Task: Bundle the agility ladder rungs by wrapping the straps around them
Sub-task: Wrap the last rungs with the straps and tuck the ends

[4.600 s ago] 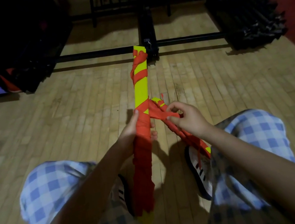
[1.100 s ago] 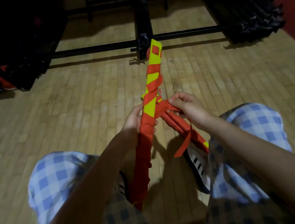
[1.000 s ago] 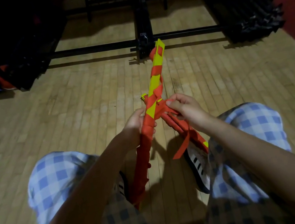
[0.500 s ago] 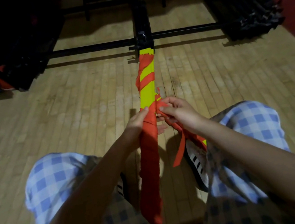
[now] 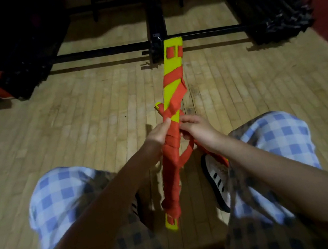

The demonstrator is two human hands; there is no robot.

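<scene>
Wooden gym floor (image 5: pixel 70 123), dark racks behind, with a seated person's checked shorts (image 5: pixel 61 193) in front.
Left hand (image 5: pixel 158 134) grips the yellow rung bundle (image 5: pixel 172 74) at its middle, held up between the knees; orange strap (image 5: pixel 172 171) winds round it. Right hand (image 5: pixel 198 129) just beside pinches the loose strap against the bundle, above a white shoe (image 5: pixel 217 180).

One bundle of yellow ladder rungs (image 5: pixel 172 65) is in view, wound with orange straps (image 5: pixel 175 166); the number of rungs in it cannot be told. Two hands hold it, the left hand (image 5: pixel 158 135) and the right hand (image 5: pixel 198 131). Two white striped shoes show, one right shoe (image 5: pixel 217 180) and one left shoe (image 5: pixel 137 206).
</scene>
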